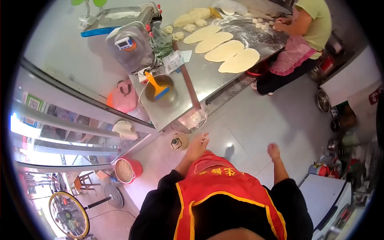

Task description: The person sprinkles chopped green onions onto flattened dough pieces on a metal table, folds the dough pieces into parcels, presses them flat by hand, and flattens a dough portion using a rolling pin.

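My left hand (197, 147) is in front of the red apron (228, 172), fingers loosely apart with nothing in them. It is nearest to a bottle-like container (179, 142) on the floor and a bucket (191, 122) by the table corner. Out to the right, over the floor, my right hand (273, 151) is slightly blurred, its fingers curled in and no object showing. On the metal table (160, 114), several flat oval dough sheets (239, 61) lie in a row. A pot (160, 89) there has an orange-handled scraper (157, 86) across it, beside a long wooden stick (187, 76).
Another person (310, 28) works small dough pieces (263, 24) at the table's far end. A scale (130, 44) stands by the wall. At left are a red bucket (127, 171) and a fan (69, 215); a white cabinet (322, 196) stands at right.
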`<state>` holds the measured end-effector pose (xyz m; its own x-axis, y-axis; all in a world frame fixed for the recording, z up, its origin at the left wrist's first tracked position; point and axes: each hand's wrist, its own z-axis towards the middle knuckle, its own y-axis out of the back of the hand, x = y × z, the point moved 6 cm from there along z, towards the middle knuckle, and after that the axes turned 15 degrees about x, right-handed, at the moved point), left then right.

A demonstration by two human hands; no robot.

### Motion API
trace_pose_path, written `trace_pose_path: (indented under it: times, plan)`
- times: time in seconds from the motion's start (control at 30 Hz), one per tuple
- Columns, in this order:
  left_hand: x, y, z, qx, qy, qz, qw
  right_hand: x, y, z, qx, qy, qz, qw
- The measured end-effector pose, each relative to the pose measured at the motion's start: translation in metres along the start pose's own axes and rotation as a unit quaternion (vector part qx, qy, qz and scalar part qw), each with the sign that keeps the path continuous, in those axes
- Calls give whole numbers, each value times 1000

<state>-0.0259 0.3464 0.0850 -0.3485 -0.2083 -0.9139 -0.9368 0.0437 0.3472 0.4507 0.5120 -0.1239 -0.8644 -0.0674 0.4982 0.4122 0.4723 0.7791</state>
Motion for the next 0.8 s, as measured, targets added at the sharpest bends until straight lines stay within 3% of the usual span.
trace_pose_path:
  times: [0.03,0.1,0.17,0.27,0.4,0.5,0.8]
  plan:
    - [-4,5,15,-17,4,2,1000,45,34,26,-30,-14,175,984]
    - [-9,17,51,-49,6,8,999,123,85,78,-34,26,209,977]
    - [-18,35,105,-59,10,9,998,206,129,109,-19,52,202,978]
    - [-31,65,178,-111,-48,39,992,285,160,136,-144,190,38,970]
    - [-53,100,250,-191,-66,138,969,357,176,173,-55,218,-18,974]
    - [-44,114,282,-211,-28,168,962,382,195,212,-52,233,-86,967]
    - [-28,156,343,-306,95,284,904,443,232,350,27,366,-32,930]
